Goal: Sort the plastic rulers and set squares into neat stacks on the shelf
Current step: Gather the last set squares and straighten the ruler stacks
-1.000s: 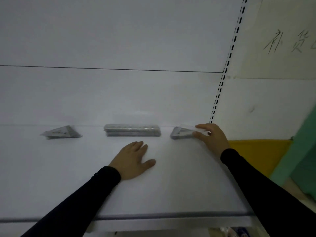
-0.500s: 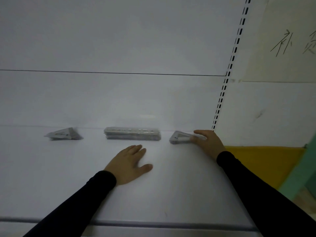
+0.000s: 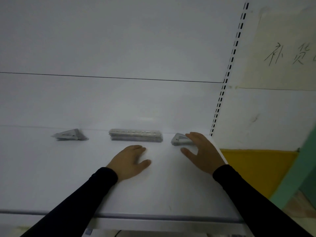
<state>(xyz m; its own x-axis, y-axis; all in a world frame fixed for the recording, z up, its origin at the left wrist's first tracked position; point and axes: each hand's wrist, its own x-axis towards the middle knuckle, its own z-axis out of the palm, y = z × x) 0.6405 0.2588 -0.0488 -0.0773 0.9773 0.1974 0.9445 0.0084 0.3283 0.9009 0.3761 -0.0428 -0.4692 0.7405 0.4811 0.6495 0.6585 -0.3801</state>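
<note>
My left hand lies flat on the white shelf, fingers straight and close together. My right hand has its fingers spread and loose, tips touching the right set-square stack. Along the back wall sit the ruler stack in the middle and another set-square stack well left.

White back panel, slotted upright, yellow-green wall, dim light

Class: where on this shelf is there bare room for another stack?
Bare shelf lies left of the left hand and between left set squares and rulers. Crowded: the right hand covers the right set squares.
</note>
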